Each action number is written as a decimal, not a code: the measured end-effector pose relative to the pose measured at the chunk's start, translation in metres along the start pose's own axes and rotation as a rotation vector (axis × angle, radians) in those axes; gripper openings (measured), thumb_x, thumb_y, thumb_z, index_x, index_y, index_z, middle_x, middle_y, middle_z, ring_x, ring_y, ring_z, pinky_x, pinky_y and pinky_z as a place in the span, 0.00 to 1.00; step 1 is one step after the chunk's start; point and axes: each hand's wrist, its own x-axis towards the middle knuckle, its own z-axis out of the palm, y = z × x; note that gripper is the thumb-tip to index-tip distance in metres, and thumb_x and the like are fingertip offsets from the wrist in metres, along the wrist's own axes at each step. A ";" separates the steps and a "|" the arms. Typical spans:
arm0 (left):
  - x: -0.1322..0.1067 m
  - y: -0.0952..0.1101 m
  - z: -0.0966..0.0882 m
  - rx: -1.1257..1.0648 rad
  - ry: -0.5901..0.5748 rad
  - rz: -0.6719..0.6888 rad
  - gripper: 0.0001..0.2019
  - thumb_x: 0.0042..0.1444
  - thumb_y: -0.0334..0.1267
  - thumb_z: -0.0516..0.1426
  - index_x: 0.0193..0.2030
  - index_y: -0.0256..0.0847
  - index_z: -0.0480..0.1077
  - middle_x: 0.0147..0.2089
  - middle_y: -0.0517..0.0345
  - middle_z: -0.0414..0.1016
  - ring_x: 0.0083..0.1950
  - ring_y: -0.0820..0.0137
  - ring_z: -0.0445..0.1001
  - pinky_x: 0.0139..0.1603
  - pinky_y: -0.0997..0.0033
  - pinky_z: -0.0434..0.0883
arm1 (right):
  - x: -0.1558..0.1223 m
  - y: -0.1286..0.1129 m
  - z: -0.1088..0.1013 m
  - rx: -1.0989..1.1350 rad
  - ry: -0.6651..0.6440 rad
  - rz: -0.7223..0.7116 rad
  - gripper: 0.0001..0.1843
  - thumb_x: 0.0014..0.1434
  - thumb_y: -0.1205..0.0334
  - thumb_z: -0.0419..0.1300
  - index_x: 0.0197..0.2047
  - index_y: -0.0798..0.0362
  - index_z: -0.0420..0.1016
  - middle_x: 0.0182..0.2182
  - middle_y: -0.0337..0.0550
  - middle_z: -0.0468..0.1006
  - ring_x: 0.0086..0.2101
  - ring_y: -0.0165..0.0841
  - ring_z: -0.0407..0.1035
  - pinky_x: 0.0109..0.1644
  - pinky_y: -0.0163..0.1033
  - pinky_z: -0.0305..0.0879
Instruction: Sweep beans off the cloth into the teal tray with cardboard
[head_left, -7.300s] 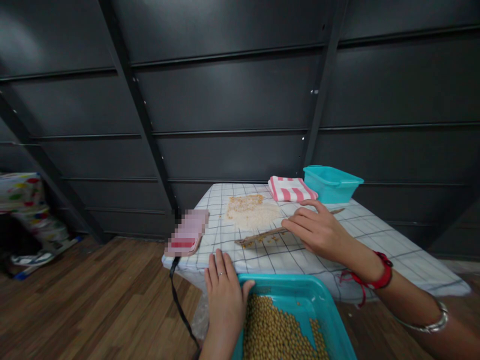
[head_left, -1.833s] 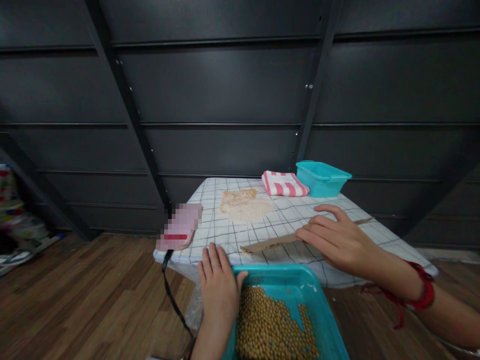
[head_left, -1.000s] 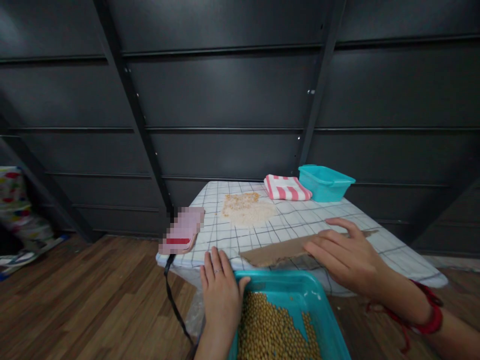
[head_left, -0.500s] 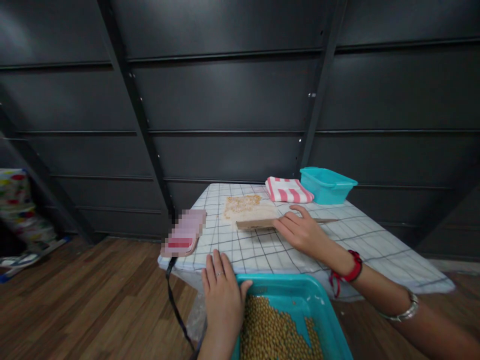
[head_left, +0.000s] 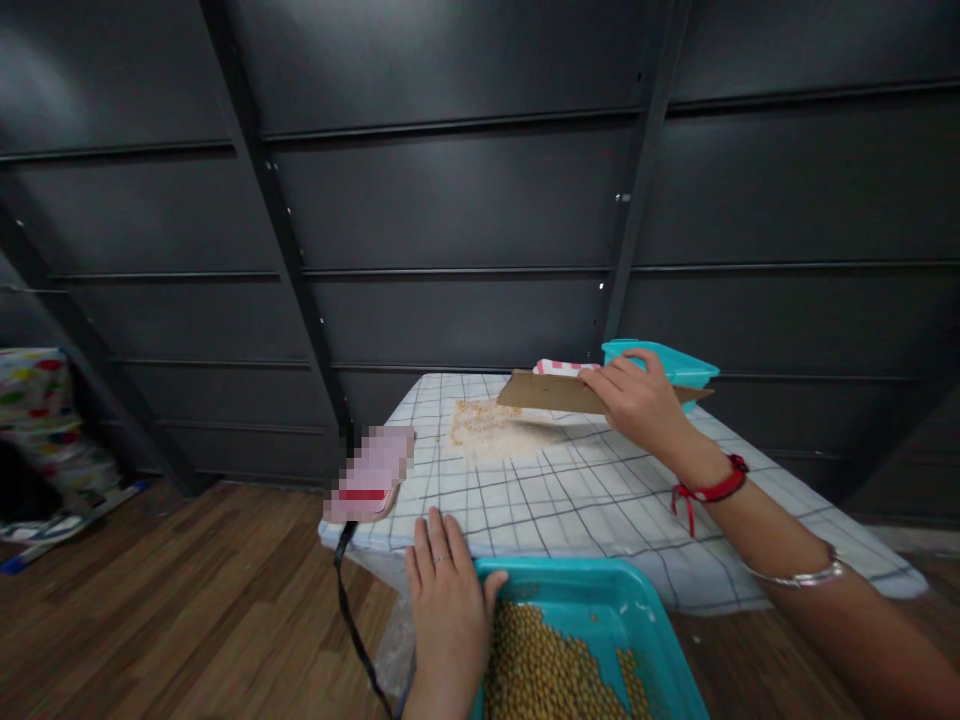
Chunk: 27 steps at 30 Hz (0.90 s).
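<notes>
Right now the cardboard strip (head_left: 551, 392) is pinched in my right hand (head_left: 634, 400), the fingers gathered at its upper edge and the thumb hidden from me. Its longer part reaches out to the left of those fingers; a shorter end pokes out to their right (whether its lower edge touches anything, I cannot tell). Just below and left of the strip lies a spread of grain (head_left: 491, 440), whitish near me and flecked with yellow farther off. Behind the strip, partly covered by it, are a striped towel (head_left: 566, 367) and a turquoise basket (head_left: 694, 372). These rest on a tabletop (head_left: 525, 500) draped in white check. My left hand (head_left: 448, 610), palm down and well apart from the strip, has its fingers slightly spread, the thumb on the corner of a teal tray (head_left: 637, 590) holding round tan beans (head_left: 551, 665). Farther left, a flat pink object (head_left: 382, 455) lies near the tabletop's edge, a black cord (head_left: 346, 600) hanging below it.
</notes>
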 end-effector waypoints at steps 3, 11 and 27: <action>0.001 0.001 -0.001 0.017 0.010 0.020 0.32 0.52 0.52 0.48 0.54 0.24 0.60 0.57 0.31 0.60 0.59 0.46 0.55 0.52 0.46 0.60 | 0.004 -0.002 0.027 0.021 -0.032 0.016 0.13 0.56 0.74 0.47 0.39 0.59 0.71 0.28 0.45 0.74 0.31 0.34 0.60 0.44 0.43 0.49; 0.002 0.004 -0.002 0.014 0.000 0.007 0.31 0.54 0.50 0.46 0.56 0.25 0.57 0.58 0.32 0.59 0.60 0.48 0.53 0.53 0.46 0.59 | -0.003 -0.023 0.063 0.141 -0.057 0.040 0.14 0.55 0.76 0.47 0.38 0.56 0.71 0.26 0.43 0.72 0.34 0.34 0.60 0.46 0.43 0.47; 0.001 0.008 0.000 0.039 0.068 0.039 0.30 0.53 0.49 0.48 0.53 0.22 0.60 0.56 0.31 0.61 0.58 0.47 0.54 0.51 0.47 0.61 | -0.009 -0.018 0.053 0.222 0.002 0.127 0.15 0.56 0.74 0.45 0.39 0.55 0.70 0.29 0.44 0.73 0.35 0.34 0.58 0.47 0.44 0.47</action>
